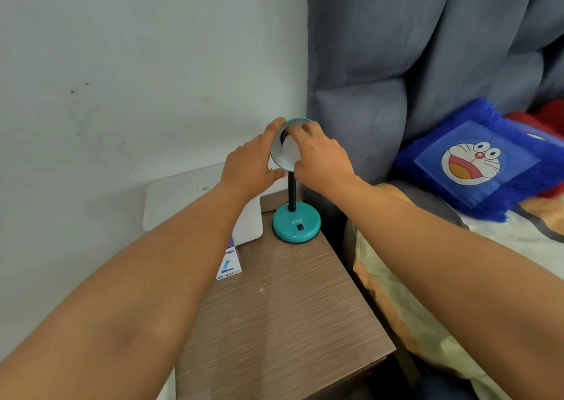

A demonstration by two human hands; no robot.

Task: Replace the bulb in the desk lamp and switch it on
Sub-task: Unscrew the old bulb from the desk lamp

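A teal desk lamp stands on its round base [296,224] at the back of a wooden bedside table [283,314], with a black switch [301,227] on the base front. Its shade [282,160] is tilted toward me, white inside. My left hand [253,161] grips the shade's left rim. My right hand [320,158] reaches into the shade, fingers closed around the white bulb [290,149]. Most of the bulb is hidden by those fingers. A black neck [292,193] joins shade and base.
A small bulb box [229,267] lies on the table's left edge beside a white flat device [183,198] leaning on the wall. A grey padded headboard [396,79] and a bed with a blue cartoon pillow [476,161] lie to the right.
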